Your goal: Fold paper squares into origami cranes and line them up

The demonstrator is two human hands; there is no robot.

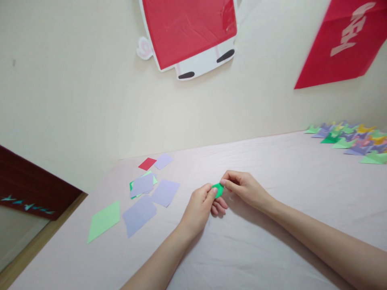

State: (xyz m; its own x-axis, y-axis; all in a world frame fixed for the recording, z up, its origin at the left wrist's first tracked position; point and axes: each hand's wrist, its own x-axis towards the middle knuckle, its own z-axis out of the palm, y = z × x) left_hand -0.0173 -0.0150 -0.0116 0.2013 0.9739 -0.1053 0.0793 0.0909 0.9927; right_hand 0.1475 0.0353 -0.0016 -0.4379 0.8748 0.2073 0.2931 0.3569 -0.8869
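Note:
Both my hands meet near the middle of a pale pink tablecloth, pinching a small folded green paper piece between them. My left hand grips its left side with thumb and fingers closed. My right hand pinches its right side from above. Most of the green piece is hidden by my fingers.
Loose paper squares lie to the left: a light green one, several lavender ones, a red one. A cluster of folded coloured paper figures sits at the far right by the wall. Red posters hang on the wall.

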